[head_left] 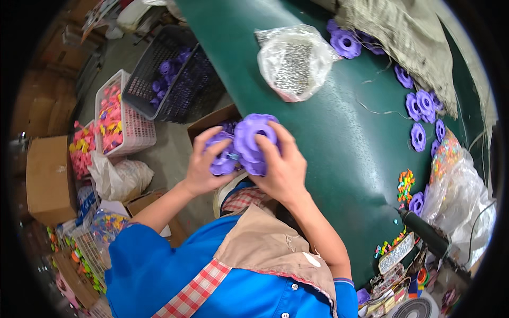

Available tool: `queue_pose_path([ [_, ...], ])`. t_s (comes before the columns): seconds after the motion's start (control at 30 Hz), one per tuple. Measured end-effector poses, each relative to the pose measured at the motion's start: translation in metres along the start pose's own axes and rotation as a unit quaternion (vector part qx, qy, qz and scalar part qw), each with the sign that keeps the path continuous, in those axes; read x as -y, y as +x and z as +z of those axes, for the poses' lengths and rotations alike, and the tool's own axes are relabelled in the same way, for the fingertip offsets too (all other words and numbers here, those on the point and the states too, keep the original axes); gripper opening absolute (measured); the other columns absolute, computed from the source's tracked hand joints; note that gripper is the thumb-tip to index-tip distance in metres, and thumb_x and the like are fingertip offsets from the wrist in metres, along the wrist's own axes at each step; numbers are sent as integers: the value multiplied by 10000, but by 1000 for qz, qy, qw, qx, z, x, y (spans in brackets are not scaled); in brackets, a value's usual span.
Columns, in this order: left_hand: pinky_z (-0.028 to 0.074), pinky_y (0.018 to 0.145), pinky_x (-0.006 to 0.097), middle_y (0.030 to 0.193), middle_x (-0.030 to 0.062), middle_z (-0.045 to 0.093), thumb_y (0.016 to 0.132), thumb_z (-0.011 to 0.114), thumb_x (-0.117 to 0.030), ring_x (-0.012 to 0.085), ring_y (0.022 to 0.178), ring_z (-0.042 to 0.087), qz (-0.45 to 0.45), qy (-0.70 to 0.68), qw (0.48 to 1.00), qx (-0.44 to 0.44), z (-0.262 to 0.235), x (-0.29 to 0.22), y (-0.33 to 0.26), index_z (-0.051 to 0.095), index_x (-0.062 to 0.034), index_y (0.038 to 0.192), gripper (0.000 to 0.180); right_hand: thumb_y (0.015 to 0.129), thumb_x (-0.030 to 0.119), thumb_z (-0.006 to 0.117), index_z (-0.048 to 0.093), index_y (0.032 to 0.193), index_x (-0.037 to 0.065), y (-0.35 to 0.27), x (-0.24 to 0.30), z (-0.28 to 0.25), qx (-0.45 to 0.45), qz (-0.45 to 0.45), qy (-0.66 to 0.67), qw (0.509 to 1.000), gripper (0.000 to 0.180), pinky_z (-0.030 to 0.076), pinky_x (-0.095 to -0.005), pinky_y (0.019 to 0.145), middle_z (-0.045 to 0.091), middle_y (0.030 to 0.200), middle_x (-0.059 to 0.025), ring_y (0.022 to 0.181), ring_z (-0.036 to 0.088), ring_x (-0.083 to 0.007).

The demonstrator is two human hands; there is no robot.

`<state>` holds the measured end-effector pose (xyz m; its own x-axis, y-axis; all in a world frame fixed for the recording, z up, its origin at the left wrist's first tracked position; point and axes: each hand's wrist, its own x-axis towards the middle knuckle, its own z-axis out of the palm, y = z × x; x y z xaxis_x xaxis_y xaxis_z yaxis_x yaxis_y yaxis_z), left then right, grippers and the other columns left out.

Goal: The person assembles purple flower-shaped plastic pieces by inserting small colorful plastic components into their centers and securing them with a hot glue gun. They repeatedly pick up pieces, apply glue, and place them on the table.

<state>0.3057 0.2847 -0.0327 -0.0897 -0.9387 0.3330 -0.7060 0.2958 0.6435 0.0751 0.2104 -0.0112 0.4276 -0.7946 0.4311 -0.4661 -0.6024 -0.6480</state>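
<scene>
Two purple flower-shaped plastic pieces are held side by side in front of me, just off the table's left edge. My left hand [203,168] is closed on the left flower-shaped piece [220,165], which is partly covered by the fingers. My right hand [284,170] grips the other flower-shaped piece [249,139], its thumb and fingers on the rim and centre. A small teal part [233,156] shows between the two. Below them stands an open cardboard box [204,122] with more purple pieces inside, mostly hidden by my hands.
On the green table [344,175] lie a clear bag of small silvery bits [297,63], loose purple flower pieces [418,137], and small coloured parts [406,183]. Grey cloth [408,37] covers the far right. At left stand a dark crate [151,69] and a white basket [139,132].
</scene>
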Motion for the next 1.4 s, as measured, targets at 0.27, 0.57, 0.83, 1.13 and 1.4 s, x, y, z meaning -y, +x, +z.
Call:
queue_pose_path([
  [0.27,366,1236,538,1666,222,236,653,921,-140,475,1521,326,-236,59,970,24,-13,87,-54,378,-159,1616,1105,659,263,946,538,1464,179,27,19,63,290,-50,-61,954,906,542,-542,1052,477,1569,-164,1335,553,-507],
  [0.57,407,1162,487,1487,209,475,842,821,-163,414,1383,468,-135,142,973,-124,-45,117,15,535,-69,1487,712,930,22,758,726,1196,17,18,-33,-56,-20,192,189,963,268,578,-305,889,734,1106,-96,1064,724,-194],
  [0.83,491,1066,433,1375,197,588,849,792,-40,341,1262,588,151,-138,975,-90,51,-34,196,635,-22,1337,513,962,81,756,682,1257,31,-13,-131,-139,-268,329,74,903,308,586,-305,862,671,1258,-68,1125,688,-178],
  [1.13,401,1183,517,1449,211,558,885,747,-163,409,1386,501,331,4,938,100,252,-80,381,604,6,1353,517,879,190,778,649,1368,34,31,-272,-236,-354,284,-218,864,529,454,-439,1125,606,1397,-200,1280,600,-371],
  [1.4,480,1119,492,1385,333,619,962,647,-246,468,1290,607,207,15,975,81,227,-66,542,542,47,1434,566,893,616,669,564,1524,165,90,-372,-335,-191,473,-333,793,782,290,-590,1235,405,1661,-163,1517,397,-416],
])
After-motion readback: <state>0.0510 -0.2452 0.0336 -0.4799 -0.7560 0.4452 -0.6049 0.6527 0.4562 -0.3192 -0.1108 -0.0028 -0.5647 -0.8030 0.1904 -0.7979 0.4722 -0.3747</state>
